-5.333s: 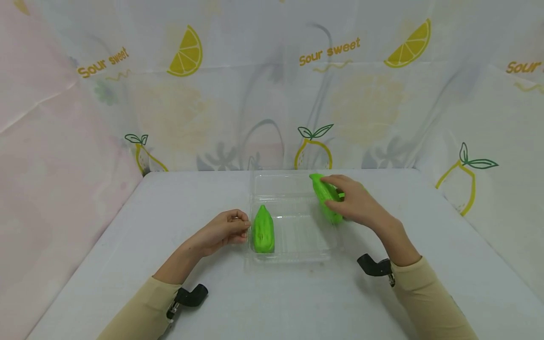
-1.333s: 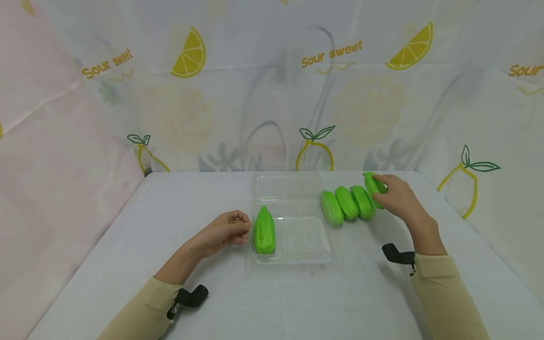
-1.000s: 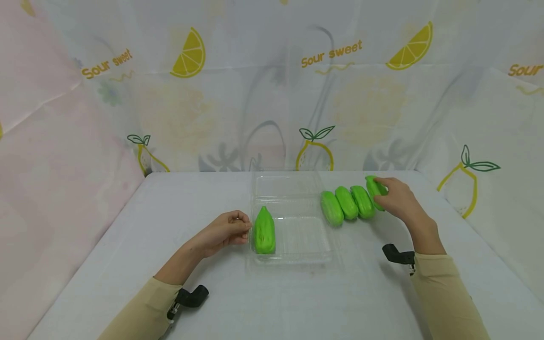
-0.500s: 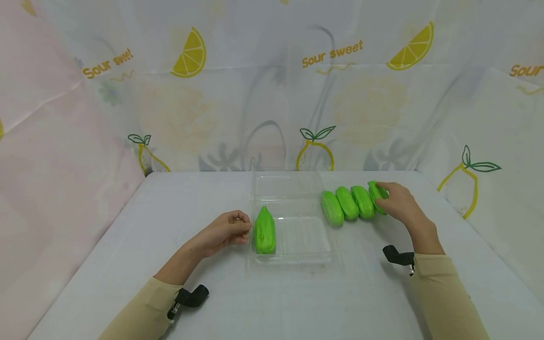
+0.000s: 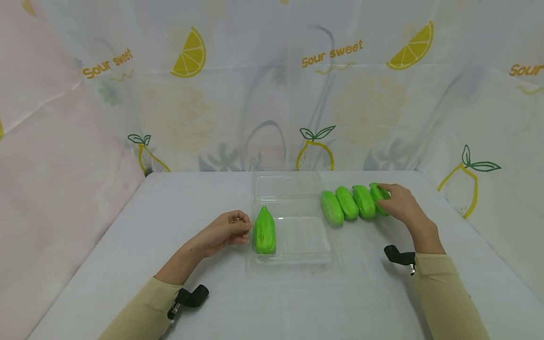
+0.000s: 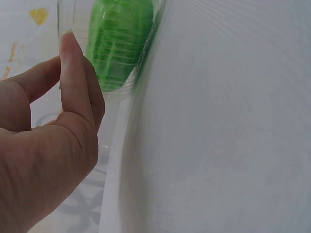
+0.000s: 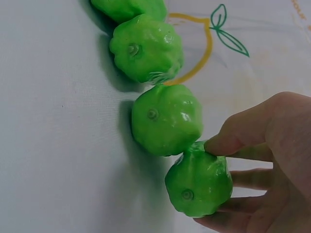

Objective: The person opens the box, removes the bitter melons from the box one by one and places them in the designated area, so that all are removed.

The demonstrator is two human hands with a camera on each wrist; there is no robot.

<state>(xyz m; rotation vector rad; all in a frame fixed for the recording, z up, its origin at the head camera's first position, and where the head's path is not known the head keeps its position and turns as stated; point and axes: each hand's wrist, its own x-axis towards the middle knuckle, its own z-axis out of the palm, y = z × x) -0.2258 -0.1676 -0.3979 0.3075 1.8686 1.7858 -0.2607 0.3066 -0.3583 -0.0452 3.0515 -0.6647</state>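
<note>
My left hand [image 5: 225, 231] pinches the left rim of a clear plastic clamshell box [image 5: 303, 236], thumb and fingers meeting at its wall in the left wrist view. Inside the box, along its left side, lies a ridged bright green gourd [image 5: 265, 231], pointed end away from me. To the right of the box, several like gourds stand side by side in a slanted row. My right hand [image 5: 399, 203] holds the rightmost gourd [image 7: 199, 182], thumb on one side and fingers on the other. That gourd touches the neighbouring gourd [image 7: 166, 119] in the right wrist view.
The box's lid [image 5: 289, 185] lies folded back toward the rear cloth. Nearest the box in the row is another gourd [image 5: 332, 208], close against its right edge. A white cloth [image 5: 276, 302] covers the table, and printed lemon sheets [image 5: 263, 94] hang around it.
Since the oldest frame, my right hand has gone from the box's right edge to the row's far end. Lately its gourd came nearer me, up against the row. My left hand stays put.
</note>
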